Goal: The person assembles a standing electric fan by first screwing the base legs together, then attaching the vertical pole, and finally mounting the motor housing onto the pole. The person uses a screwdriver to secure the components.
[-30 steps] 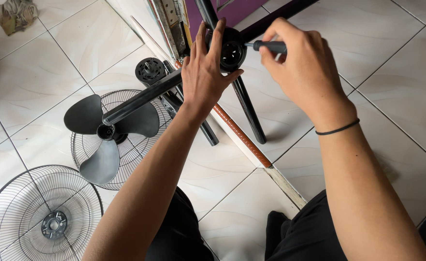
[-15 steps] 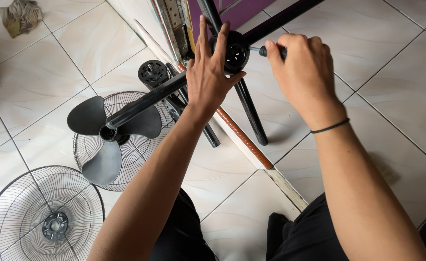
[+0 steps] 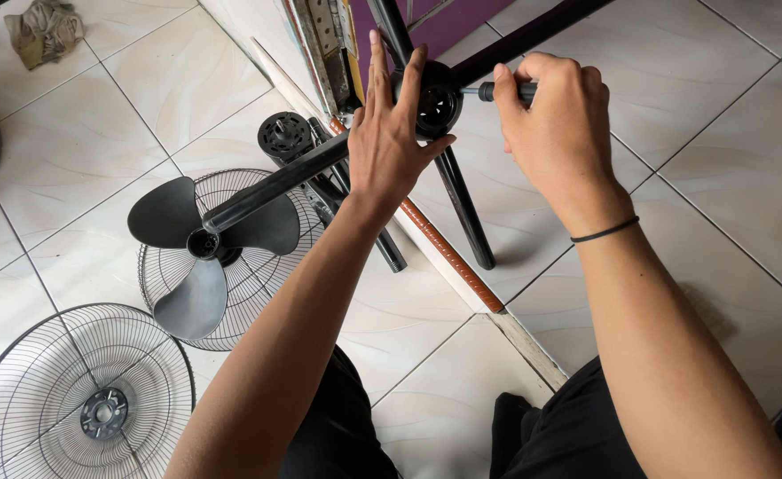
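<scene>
hub [image 3: 438, 102]: black | screwdriver handle [image 3: 506, 90]: black | 3 fan blades [image 3: 197, 244]: dark grey | 2 wire grilles [image 3: 71, 399]: silver-grey | floor tiles [image 3: 719, 151]: white, faint marbling | wristband [image 3: 604, 231]: black | rag [image 3: 45, 28]: beige

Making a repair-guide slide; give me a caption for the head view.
Left hand steadies black round fan-stand hub while right hand grips black-handled screwdriver against it.

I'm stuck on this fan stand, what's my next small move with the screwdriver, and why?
Probably keep turning the screwdriver while bracing. Your right hand holds it sideways with the tip at the black hub where the stand legs meet, and your left hand is already flat against that hub.
</scene>
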